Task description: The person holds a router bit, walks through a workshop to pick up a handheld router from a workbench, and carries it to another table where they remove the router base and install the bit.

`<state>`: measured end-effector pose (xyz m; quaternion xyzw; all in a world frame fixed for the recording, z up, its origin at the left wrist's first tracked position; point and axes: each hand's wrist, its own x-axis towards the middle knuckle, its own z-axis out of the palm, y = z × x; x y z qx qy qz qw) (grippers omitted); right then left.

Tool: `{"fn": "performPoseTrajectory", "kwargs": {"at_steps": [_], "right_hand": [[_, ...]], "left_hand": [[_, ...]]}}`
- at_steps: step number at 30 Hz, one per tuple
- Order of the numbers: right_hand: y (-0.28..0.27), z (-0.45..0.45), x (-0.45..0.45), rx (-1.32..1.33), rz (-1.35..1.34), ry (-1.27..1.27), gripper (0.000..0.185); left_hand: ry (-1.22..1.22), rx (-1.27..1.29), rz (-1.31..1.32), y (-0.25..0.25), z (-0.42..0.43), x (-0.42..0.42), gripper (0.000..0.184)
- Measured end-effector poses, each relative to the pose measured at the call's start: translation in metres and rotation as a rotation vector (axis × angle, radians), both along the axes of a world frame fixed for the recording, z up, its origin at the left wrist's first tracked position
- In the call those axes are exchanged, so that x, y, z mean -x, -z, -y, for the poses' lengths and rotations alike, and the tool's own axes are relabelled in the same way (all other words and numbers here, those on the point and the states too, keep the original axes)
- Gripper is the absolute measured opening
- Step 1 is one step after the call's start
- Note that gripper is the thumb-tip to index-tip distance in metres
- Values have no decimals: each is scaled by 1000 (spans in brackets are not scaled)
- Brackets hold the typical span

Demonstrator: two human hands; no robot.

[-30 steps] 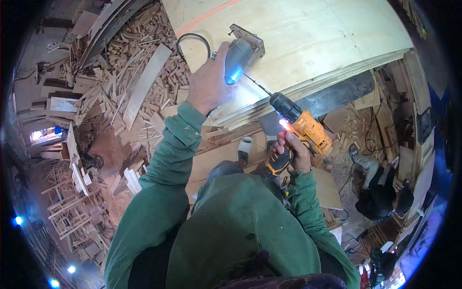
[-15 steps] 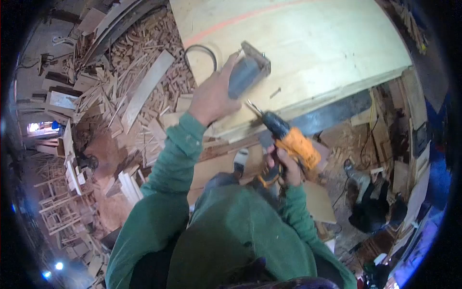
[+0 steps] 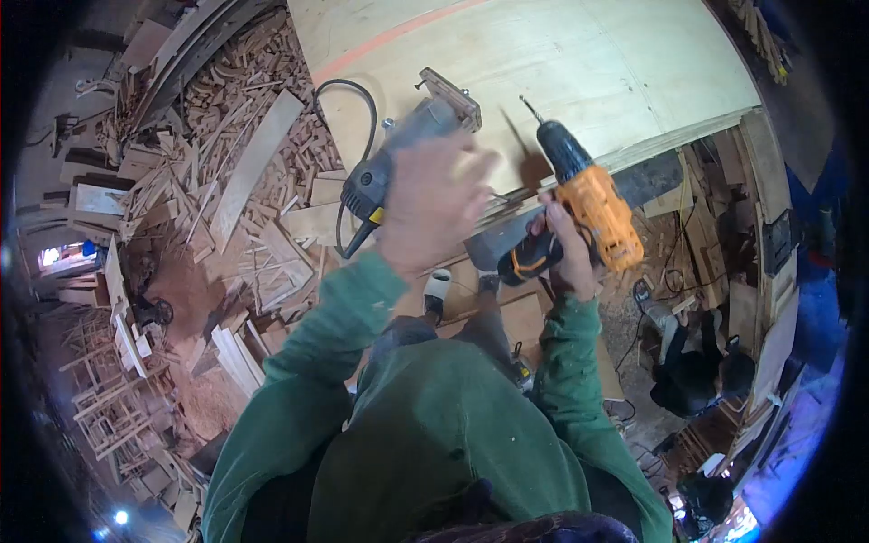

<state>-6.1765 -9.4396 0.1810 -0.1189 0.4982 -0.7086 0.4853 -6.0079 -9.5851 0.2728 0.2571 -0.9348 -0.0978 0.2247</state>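
My right hand (image 3: 570,249) grips the handle of an orange and black drill (image 3: 597,210), whose bit points up and away over the plywood stack (image 3: 561,68). Smeared by motion, my left hand (image 3: 434,195) is in front of a dark corded power tool (image 3: 367,185). That tool lies at the near left corner of the stack, with its flat base plate toward the far side. Whether the fingers of my left hand touch it cannot be made out. The drill casts a shadow on the plywood.
A heap of wood offcuts (image 3: 258,109) lies left of the stack. Beyond it, lower left, are wooden frames (image 3: 113,398). A person in dark clothes (image 3: 692,376) crouches at the right among boards. A red line crosses the top sheet.
My left hand has come off the tool's body and shifted right, uncovering the tool's rear part. The drill has swung more upright and moved away from the tool.
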Motion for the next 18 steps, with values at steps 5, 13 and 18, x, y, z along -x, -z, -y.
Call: {"fn": "performPoseTrajectory", "kwargs": {"at_steps": [5, 13, 18], "right_hand": [[-29, 41, 4, -12, -135, 103, 25], [-52, 46, 72, -31, -851, -23, 29], [-86, 106, 103, -23, -1239, -181, 62]], "left_hand": [[73, -237, -186, 70, -7, 12, 15], [117, -234, -200, 66, 0, 7, 13], [12, -382, -292, 63, -8, 13, 11]]}}
